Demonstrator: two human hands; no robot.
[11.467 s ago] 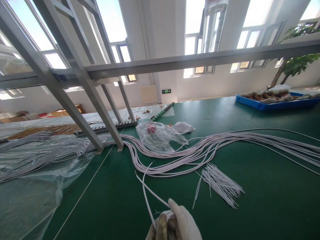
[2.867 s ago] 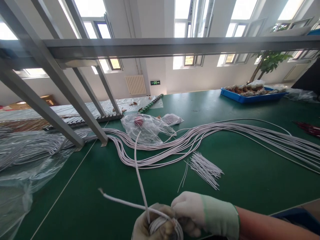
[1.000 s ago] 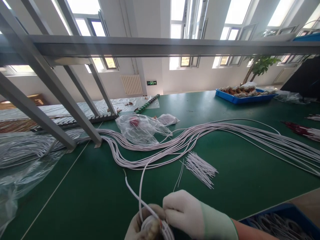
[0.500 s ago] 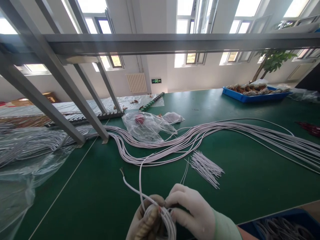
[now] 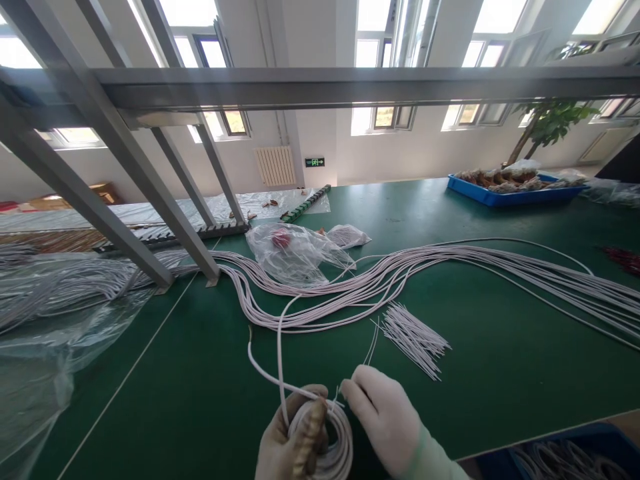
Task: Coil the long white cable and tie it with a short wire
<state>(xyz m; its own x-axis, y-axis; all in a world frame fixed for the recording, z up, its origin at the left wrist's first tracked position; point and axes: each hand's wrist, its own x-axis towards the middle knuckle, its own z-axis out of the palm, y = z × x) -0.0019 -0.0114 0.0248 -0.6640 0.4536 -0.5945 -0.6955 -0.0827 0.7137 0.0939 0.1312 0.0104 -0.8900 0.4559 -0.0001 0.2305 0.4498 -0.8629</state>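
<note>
1. Your left hand point(image 5: 287, 448) grips the coil point(image 5: 325, 440) tight, low over the table point(image 5: 500, 373), so the loops stay together.
2. Your right hand point(image 5: 385, 417) pinches the coil's edge, holding it round.
3. The loose end point(image 5: 260, 363) sticks up, free.

I look across a green table point(image 5: 500, 373) toward white walls lined with tall windows point(image 5: 380, 60), bright with daylight. A grey metal frame point(image 5: 320, 87) crosses overhead, its slanted legs planted on my table at the left. A white radiator point(image 5: 273, 165) sits on the far wall beside a green exit sign point(image 5: 315, 162). At the far right I see a leafy potted tree point(image 5: 547, 120).
</note>
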